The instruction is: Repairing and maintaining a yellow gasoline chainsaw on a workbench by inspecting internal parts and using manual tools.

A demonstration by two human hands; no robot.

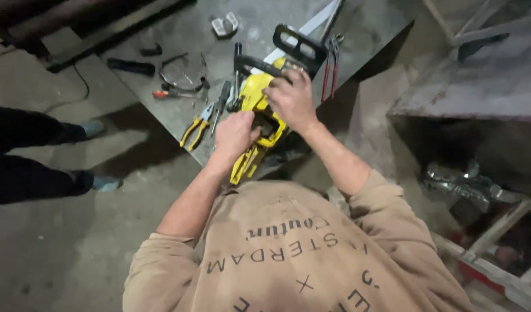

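Yellow chainsaw (pixel 258 115) on grey metal workbench (pixel 184 29), both hands on body.
Long axis runs 7 to 1 o'clock, bar pointing 1 o'clock. Left hand (pixel 235 134) fisted at the rear housing; right hand (pixel 291 99) fingers curled over the top, near the black handle (pixel 260 63).

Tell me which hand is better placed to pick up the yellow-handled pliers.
Left. The left hand sits at the chainsaw side nearest the yellow-handled pliers; the right hand rests farther away, atop the saw.

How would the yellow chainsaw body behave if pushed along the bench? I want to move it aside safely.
The yellow chainsaw body looks bulky and rigid, so probably heavy and stiff. It overhangs the grey metal bench edge, so a push might tip it. The left hand and right hand both rest on it.
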